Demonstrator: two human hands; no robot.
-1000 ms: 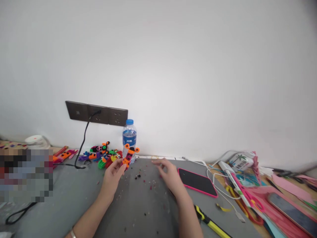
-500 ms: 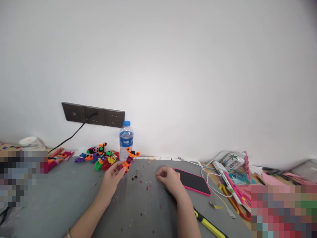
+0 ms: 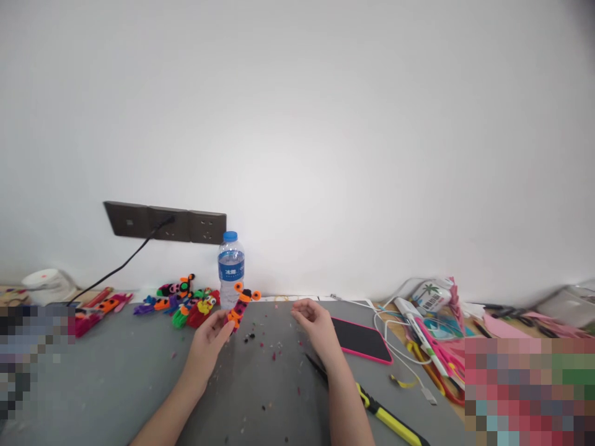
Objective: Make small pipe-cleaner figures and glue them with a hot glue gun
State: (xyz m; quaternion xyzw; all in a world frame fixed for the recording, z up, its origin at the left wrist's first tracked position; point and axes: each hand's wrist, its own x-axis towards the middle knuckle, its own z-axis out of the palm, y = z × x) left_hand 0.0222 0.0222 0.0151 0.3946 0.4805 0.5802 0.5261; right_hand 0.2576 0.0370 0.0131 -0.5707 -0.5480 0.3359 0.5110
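My left hand (image 3: 209, 339) holds a small pipe-cleaner figure (image 3: 240, 305), orange, red and black, by its lower end above the grey mat (image 3: 139, 378). My right hand (image 3: 316, 325) hovers a little to the right of it with the fingers loosely curled; I cannot see anything in it. Tiny coloured scraps (image 3: 267, 347) lie scattered on the mat between the two hands.
A pile of finished colourful figures (image 3: 186, 300) lies beside a water bottle (image 3: 231, 269) at the wall. A phone in a pink case (image 3: 360, 339), a yellow utility knife (image 3: 385, 416), white cables (image 3: 409, 344), pink scissors (image 3: 446, 362) and craft clutter are at the right. A wall socket strip (image 3: 162, 222) carries a black cord.
My head has turned slightly, shifting the scene left and down. My right hand closed near the mat, then rose and loosened. The left hand kept the figure.
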